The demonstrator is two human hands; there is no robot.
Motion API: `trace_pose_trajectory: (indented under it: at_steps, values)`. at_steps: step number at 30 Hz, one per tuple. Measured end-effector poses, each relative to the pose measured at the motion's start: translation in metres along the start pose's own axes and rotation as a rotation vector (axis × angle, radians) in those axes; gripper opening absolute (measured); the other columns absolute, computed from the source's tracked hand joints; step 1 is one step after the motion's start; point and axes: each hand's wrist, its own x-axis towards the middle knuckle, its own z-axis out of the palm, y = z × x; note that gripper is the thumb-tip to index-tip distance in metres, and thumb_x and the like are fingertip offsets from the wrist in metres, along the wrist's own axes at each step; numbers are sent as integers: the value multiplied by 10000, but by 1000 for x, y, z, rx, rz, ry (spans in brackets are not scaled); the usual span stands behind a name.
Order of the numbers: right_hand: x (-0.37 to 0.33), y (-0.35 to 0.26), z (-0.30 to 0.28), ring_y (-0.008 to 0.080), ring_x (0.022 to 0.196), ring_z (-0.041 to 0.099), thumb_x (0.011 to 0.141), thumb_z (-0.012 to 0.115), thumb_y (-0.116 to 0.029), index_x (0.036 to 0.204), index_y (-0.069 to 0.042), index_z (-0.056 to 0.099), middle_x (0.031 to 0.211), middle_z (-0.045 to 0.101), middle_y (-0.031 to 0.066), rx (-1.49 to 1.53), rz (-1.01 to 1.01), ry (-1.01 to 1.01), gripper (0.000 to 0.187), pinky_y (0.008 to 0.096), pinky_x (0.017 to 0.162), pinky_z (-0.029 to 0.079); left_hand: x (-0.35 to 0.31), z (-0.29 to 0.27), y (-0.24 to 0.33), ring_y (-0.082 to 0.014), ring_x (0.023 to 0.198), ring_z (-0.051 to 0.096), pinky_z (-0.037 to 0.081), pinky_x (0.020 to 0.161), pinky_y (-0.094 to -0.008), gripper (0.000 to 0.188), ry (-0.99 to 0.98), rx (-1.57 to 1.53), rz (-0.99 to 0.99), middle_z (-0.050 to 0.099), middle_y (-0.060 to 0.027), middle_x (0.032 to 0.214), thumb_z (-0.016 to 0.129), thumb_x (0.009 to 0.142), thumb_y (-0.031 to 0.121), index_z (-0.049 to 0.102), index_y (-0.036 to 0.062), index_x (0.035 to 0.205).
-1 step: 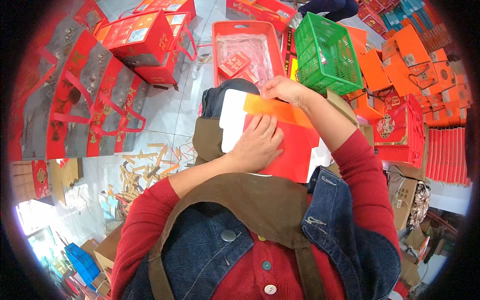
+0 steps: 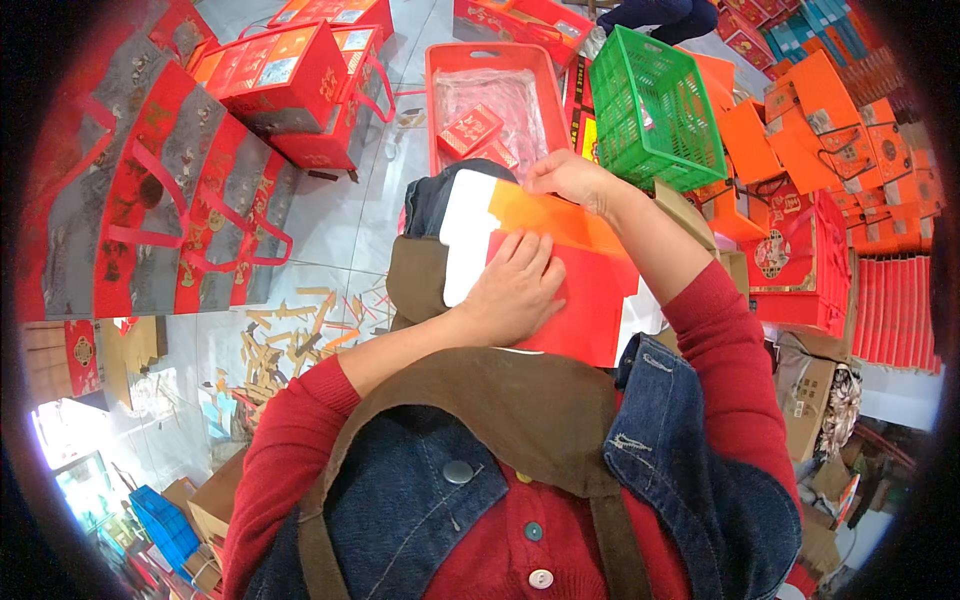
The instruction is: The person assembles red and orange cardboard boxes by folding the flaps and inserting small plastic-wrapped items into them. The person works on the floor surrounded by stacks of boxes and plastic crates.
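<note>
A flat red sheet of card or paper (image 2: 585, 310) lies over a white board (image 2: 462, 240) on my lap. My left hand (image 2: 515, 285) rests on the red sheet, fingers stretched out and lying flat near its upper left corner. Along the top of the red sheet runs a bright orange sheet (image 2: 555, 220). My right hand (image 2: 572, 185) pinches the upper edge of this orange sheet between thumb and fingers. Whether the orange and red parts are joined cannot be made out.
Ahead stands a red plastic crate (image 2: 437, 110) holding red boxes, beside a green basket (image 2: 690, 165). Red-and-grey gift bags (image 2: 200, 215) line the left; orange boxes (image 2: 815, 110) and a red bag (image 2: 795, 260) stand right. Cardboard scraps (image 2: 290, 345) litter the tiled floor.
The orange sheet's upper edge sits slightly higher and the sheet has shifted a little. My hands have barely moved.
</note>
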Motion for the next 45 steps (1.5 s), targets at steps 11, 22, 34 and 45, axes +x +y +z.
trace_pose_trajectory:
  at_steps: [11, 22, 34, 45]
  values:
    - [-26, -30, -66, 50, 690, 535, 815, 658, -114, 806, -44, 646, 782, 626, -26, 62, -263, 384, 72, 205, 645, 430, -1, 5, -7, -385, 1152, 423, 312, 1014, -472, 485, -28, -8, -49, 464, -255, 1211, 677, 729, 293, 533, -42, 1050]
    - [-120, -83, -39, 53, 668, 536, 872, 615, -113, 877, -43, 627, 780, 614, -15, 605, -517, 803, 71, 204, 626, 447, 16, -19, -35, -237, 1185, 453, 341, 1025, -385, 496, 222, -1334, -588, 464, -141, 1289, 569, 876, 273, 416, -10, 1254]
    - [-104, -62, 7, 344, 924, 521, 739, 573, -29, 949, 10, 532, 942, 555, 164, -777, -782, 687, 217, 424, 821, 433, 8, -20, -32, -99, 997, 541, 435, 874, -253, 303, 188, -1292, -649, 598, -44, 1104, 537, 889, 14, 500, -15, 1188]
    - [-93, -69, -18, 257, 858, 500, 684, 708, -124, 787, -13, 554, 837, 549, 82, -636, -731, 155, 216, 348, 768, 414, 5, -22, -28, -186, 1215, 425, 389, 969, -298, 589, 323, -990, -537, 393, -98, 1362, 613, 858, 77, 299, 1, 1351]
